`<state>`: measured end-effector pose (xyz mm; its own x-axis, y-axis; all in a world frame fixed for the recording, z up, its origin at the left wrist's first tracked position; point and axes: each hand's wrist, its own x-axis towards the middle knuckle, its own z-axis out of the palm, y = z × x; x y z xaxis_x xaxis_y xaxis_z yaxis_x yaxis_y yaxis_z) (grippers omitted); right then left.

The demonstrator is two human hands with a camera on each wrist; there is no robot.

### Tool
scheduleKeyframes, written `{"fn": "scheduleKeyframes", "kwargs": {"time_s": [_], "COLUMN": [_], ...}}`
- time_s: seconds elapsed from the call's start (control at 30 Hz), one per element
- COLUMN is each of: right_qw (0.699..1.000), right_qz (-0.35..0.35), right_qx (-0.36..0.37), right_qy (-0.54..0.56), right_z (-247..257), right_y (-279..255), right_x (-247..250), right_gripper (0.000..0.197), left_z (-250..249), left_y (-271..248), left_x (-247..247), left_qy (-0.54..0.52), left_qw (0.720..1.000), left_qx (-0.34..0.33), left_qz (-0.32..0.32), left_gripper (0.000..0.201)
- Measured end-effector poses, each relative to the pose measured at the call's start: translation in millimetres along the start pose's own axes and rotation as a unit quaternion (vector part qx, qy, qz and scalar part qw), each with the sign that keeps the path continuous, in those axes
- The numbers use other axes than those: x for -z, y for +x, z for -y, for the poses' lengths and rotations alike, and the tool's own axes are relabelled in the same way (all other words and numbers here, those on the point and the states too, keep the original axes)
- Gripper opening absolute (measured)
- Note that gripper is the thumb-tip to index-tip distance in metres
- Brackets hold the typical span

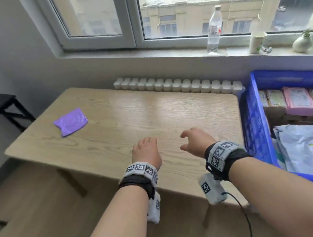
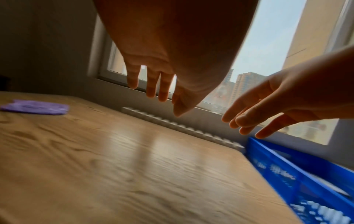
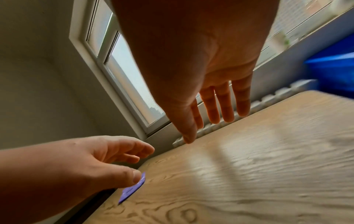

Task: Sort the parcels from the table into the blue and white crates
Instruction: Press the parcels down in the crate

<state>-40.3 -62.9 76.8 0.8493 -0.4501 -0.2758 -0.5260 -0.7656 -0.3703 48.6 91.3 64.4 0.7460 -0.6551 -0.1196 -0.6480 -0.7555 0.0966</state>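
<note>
Left hand: your left hand (image 1: 146, 151) hangs loose-fingered over the table (image 1: 171, 112), holding nothing.
Right hand: your right hand (image 1: 196, 141) is spread, empty.
Parcel: purple parcel (image 1: 70, 122) lies untouched, upper left.

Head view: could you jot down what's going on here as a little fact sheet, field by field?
left hand: empty, above the table
right hand: empty, fingers loose
table: light wood, below the window
left on table: one purple parcel, far left corner
blue crate: right of table, already holds parcels
white crate: not in view
windowsill: clear bottle, paper cup
</note>
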Motion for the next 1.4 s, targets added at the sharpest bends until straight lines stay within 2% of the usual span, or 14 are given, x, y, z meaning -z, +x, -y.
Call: {"fn": "scheduleKeyframes", "kwargs": {"time_s": [0.2,0.3,0.53,0.7,0.83,1.07,1.23,1.4], "right_qw": [0.998,0.996,0.992,0.987,0.985,0.981,0.983,0.989], "right_qz": [0.023,0.046,0.066,0.086,0.081,0.079,0.063,0.058], "right_qx": [0.053,0.069,0.098,0.115,0.134,0.16,0.141,0.111], "right_qy": [-0.021,-0.033,-0.043,-0.069,-0.067,-0.074,-0.095,-0.083], "right_z": [92,122,179,217,253,315,354,389], "right_y": [35,67,171,241,281,348,391,429], "right_x": [-33,-46,-72,-83,-92,-120,-144,-170], "right_gripper": [0.047,0.047,0.044,0.039,0.036,0.034,0.034,0.036], "left_z": [96,136,234,295,333,411,466,514], "left_y": [-5,2,55,99,118,183,235,267], "left_x": [-2,-10,-13,-10,-15,-29,-44,-60], "left_qy": [-0.011,0.002,0.034,0.021,-0.001,-0.005,-0.018,-0.003], "left_qw": [0.998,0.998,0.993,0.988,0.985,0.987,0.992,0.996], "left_qx": [0.06,0.066,0.114,0.151,0.175,0.158,0.114,0.066], "left_qz": [-0.01,-0.007,-0.01,-0.025,-0.01,0.013,0.051,0.065], "left_gripper": [0.049,0.048,0.043,0.041,0.041,0.038,0.046,0.039]}}
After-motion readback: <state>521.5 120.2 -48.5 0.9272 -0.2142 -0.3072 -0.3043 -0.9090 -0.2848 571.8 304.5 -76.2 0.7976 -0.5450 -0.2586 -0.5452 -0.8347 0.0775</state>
